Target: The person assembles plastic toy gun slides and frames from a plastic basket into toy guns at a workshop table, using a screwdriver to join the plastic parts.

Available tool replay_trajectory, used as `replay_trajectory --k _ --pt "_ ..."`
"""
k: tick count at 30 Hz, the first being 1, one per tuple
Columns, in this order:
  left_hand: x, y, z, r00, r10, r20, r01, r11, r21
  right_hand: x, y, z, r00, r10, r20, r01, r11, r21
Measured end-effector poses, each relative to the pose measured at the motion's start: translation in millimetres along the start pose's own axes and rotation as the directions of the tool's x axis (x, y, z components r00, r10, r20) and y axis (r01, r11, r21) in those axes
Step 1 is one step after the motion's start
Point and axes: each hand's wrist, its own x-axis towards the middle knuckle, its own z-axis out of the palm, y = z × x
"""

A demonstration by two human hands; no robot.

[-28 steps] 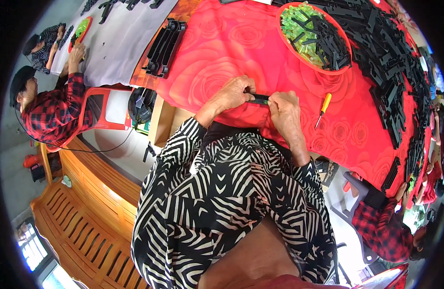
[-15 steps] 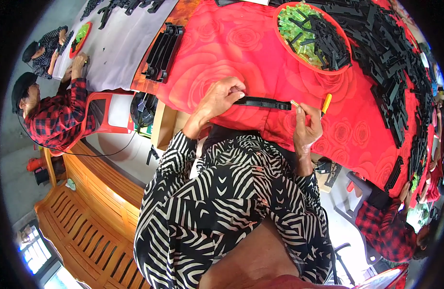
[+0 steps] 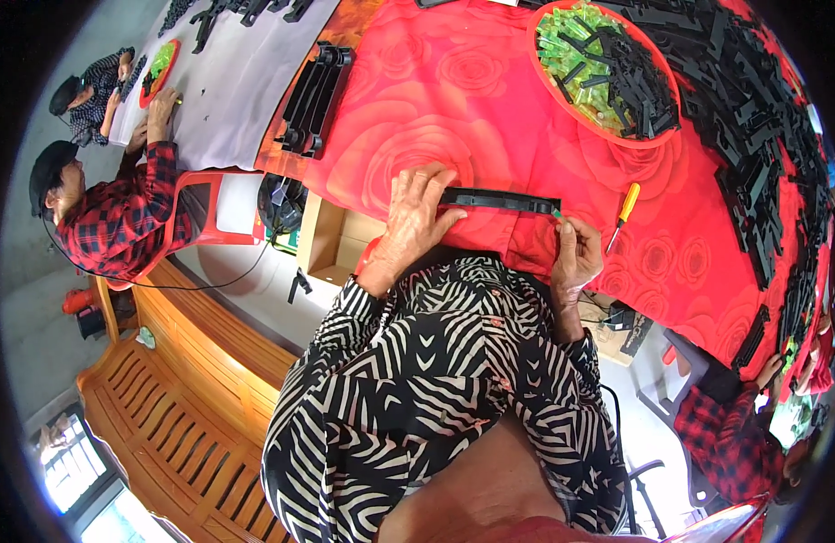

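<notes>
A long narrow black plastic part (image 3: 503, 199) lies crosswise just above the table's near edge. The back of my left hand (image 3: 415, 217) faces up, its fingers closed over the left end of that part. At the other end, my right hand (image 3: 577, 255) pinches a small greenish piece (image 3: 558, 214) between thumb and forefinger, right beside the black part's tip. Whether the piece touches the part cannot be made out. To the right of my right hand, a screwdriver (image 3: 627, 204) with a yellow handle rests on the red rose-patterned cloth (image 3: 490, 118).
A red-rimmed basin (image 3: 541, 83) holds green clear pieces and small black parts. Several finished-looking black parts (image 3: 316, 100) stand in a row at the left. Black parts (image 3: 752, 136) heap up at the right. An open cardboard box (image 3: 331, 237) sits below the table edge. Co-workers sit at both sides.
My left hand has turned over more, its fingers now lying across the black part's end. My right hand has moved slightly down from the tip, leaving the screwdriver in plain sight.
</notes>
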Motion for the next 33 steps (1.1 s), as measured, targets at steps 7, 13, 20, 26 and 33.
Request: replay_trajectory --k 7,13,20,26,33 --pt "-1.0 9.3 17.0 0.994 0.085 -0.067 -0.080 0.994 0.071 -0.2 7.2 -2.5 0.996 -0.075 0.057 0.082 0.988 -0.128" --pt "-2.1 17.3 28.6 0.997 -0.067 -0.036 0.069 0.995 0.076 0.0 5.0 -3.6 0.987 -0.126 0.104 0.144 0.971 -0.191" --pt "-1.1 20.1 27.3 0.989 -0.141 -0.033 0.142 0.989 0.045 -0.1 -6.3 0.7 0.982 -0.126 0.144 0.156 0.962 -0.223" --pt "-3.2 22.8 32.6 0.990 -0.090 -0.112 0.093 0.995 0.022 1.6 -6.2 -1.6 0.982 -0.151 0.117 0.169 0.972 -0.165" --pt "-11.1 18.8 32.8 0.983 -0.027 -0.181 0.032 0.999 0.025 1.2 -4.7 -2.9 0.976 -0.130 0.173 0.148 0.985 -0.091"
